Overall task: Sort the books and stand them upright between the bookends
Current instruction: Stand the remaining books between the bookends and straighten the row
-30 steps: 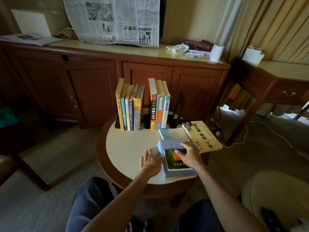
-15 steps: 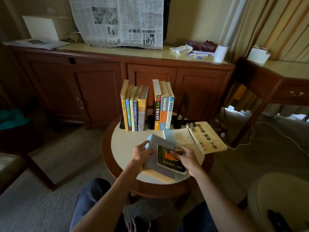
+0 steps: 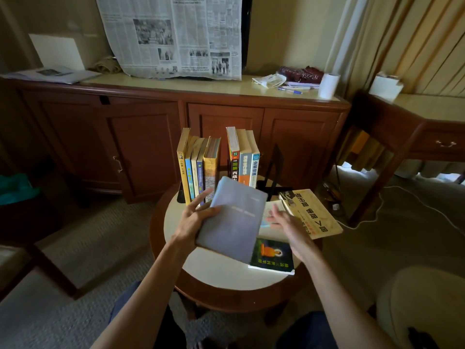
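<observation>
1. Seen from a head-worn camera, looking down at a small round counter (image 3: pixel 201 268) with a pale top and dark wooden rim.
2. Left hand (image 3: pixel 195 220) raised above the counter, gripping a grey-blue book (image 3: pixel 232 220) along its left edge, thumb on the cover, other fingers spread behind; book lifted clear of the surface and tilted, cover facing up.
3. Right hand (image 3: pixel 285 224) just beside the book's right edge, fingers straight and relaxed, holding nothing, not touching the book as far as can be told.
4. Lying flat on the counter under the lifted book's lower right corner: a green book (image 3: pixel 273 256) with an orange seated figure on its cover.
5. Farther right, partly overhanging the rim: a yellowed book (image 3: pixel 312 214) with large dark characters, resting on a pale book (image 3: pixel 270 209) mostly hidden by the right hand.
6. At the back of the counter, standing upright: a group of five books (image 3: pixel 198 167) on the left, a gap, then a group of three books (image 3: pixel 244 158).
7. Right of the three, apart from them: a black bookend (image 3: pixel 273 170), upright. Another dark bookend base (image 3: pixel 180 195) at the left end of the row.
8. Behind everything: a long wooden sideboard (image 3: pixel 151 137), a newspaper (image 3: pixel 176 36) hanging above it.
</observation>
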The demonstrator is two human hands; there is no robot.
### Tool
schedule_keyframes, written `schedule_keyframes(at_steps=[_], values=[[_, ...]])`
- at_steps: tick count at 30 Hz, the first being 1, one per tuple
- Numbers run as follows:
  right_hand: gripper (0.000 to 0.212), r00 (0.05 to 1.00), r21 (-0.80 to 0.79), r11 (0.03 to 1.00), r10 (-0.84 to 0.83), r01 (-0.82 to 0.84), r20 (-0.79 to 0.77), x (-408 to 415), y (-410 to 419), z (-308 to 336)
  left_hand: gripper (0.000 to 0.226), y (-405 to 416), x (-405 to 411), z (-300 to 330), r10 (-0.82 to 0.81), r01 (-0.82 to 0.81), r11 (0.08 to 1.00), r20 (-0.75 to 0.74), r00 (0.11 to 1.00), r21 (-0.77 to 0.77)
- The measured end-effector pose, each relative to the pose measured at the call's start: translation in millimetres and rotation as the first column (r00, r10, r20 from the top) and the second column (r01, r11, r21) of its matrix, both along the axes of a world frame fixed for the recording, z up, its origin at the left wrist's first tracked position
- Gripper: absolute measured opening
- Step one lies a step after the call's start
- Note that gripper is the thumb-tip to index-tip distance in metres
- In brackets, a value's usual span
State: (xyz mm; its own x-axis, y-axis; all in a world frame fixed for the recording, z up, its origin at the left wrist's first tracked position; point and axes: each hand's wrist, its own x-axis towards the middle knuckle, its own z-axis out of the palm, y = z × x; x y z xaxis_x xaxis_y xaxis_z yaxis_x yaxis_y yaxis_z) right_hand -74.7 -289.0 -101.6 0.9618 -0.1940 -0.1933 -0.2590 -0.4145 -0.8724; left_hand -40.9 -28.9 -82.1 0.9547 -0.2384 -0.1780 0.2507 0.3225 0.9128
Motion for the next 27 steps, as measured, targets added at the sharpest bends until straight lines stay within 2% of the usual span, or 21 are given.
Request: schedule_keyframes(at_steps=[1, 2, 3, 4, 5, 7, 9, 11, 14, 18, 21, 22, 24, 25, 27], values=[[0.058, 0.999, 0.05, 0.999, -0.013, 0.011, 0.038, 4.9, 2.4, 16.8, 0.068, -8.9, -1.4, 7.4, 0.014, -0.014, 1.0, 0.041, 0.999, 0.006], [0.058, 0.995, 0.008, 0.998, -0.064, 0.064, 0.07, 8.8, 4.0, 33.0, 0.07, -20.3, -3.9, 15.8, 0.051, -0.054, 0.998, 0.102, 0.993, 0.026], [0.058, 0.989, -0.033, 0.993, -0.114, 0.117, 0.096, 12.2, 2.9, 46.1, 0.072, -33.0, -7.0, 23.8, 0.101, -0.114, 0.992, 0.191, 0.976, 0.058], [0.063, 0.983, 0.006, 0.987, -0.161, 0.161, 0.089, 14.2, 3.6, 60.4, 0.073, -46.5, -11.1, 31.2, 0.14, -0.177, 0.979, 0.303, 0.943, 0.099], [0.073, 0.986, 0.133, 0.978, -0.164, 0.161, 0.013, 14.4, 3.4, 74.8, 0.075, -60.3, -15.2, 36.9, 0.149, -0.235, 0.96, 0.431, 0.89, 0.154], [0.095, 0.98, 0.485, 0.868, -0.011, 0.107, -0.196, 15.5, -2.7, 98.1, 0.082, -83.9, -22.4, 41.2, 0.085, -0.334, 0.903, 0.65, 0.755, 0.271], [0.094, 0.964, 0.628, 0.776, 0.125, 0.053, -0.236, 17.0, -9.6, 117.3, 0.089, -99.9, -25.7, 37.8, -0.027, -0.442, 0.807, 0.772, 0.635, 0.392], [0.072, 0.973, 0.603, 0.795, 0.085, 0.063, -0.213, 25.6, -13.4, 128.5, 0.092, -110.8, -24.1, 28.2, -0.148, -0.553, 0.688, 0.836, 0.528, 0.47], [0.031, 0.988, 0.507, 0.857, -0.02, 0.095, -0.152, 37.0, -9.3, 141.3, 0.094, -122.7, -21.6, 15.2, -0.184, -0.623, 0.634, 0.873, 0.452, 0.457], [0.025, 0.989, 0.411, 0.902, -0.088, 0.129, -0.117, 47.5, -11.4, 149.9, 0.094, -135.9, -12.4, 3.3, -0.176, -0.657, 0.637, 0.906, 0.386, 0.403], [0.014, 0.979, 0.334, 0.924, -0.202, 0.189, 0.003, 56.1, -10.4, 155.2, 0.099, -138.0, -1.2, 7.4, -0.235, -0.587, 0.674, 0.884, 0.404, 0.448], [0.014, 0.973, 0.291, 0.936, -0.224, 0.2, 0.051, 60.4, -10.2, 156.5, 0.1, -136.5, 3.3, 5.6, -0.263, -0.531, 0.687, 0.851, 0.454, 0.496], [0.012, 0.968, 0.19, 0.964, -0.215, 0.188, 0.133, 68.3, -11.2, 156.7, 0.096, -131.2, 11.4, -10.5, -0.281, -0.416, 0.677, 0.735, 0.616, 0.607], [0.011, 0.965, 0.16, 0.971, -0.205, 0.179, 0.163, 72.4, -12.4, 156.2, 0.091, -127.4, 15.7, -25.1, -0.29, -0.376, 0.635, 0.659, 0.693, 0.675], [0.011, 0.959, 0.13, 0.977, -0.191, 0.166, 0.21, 84.0, -15.7, 152.8, 0.083, -118.9, 24.4, -61.5, -0.363, -0.288, 0.473, 0.482, 0.797, 0.832]])
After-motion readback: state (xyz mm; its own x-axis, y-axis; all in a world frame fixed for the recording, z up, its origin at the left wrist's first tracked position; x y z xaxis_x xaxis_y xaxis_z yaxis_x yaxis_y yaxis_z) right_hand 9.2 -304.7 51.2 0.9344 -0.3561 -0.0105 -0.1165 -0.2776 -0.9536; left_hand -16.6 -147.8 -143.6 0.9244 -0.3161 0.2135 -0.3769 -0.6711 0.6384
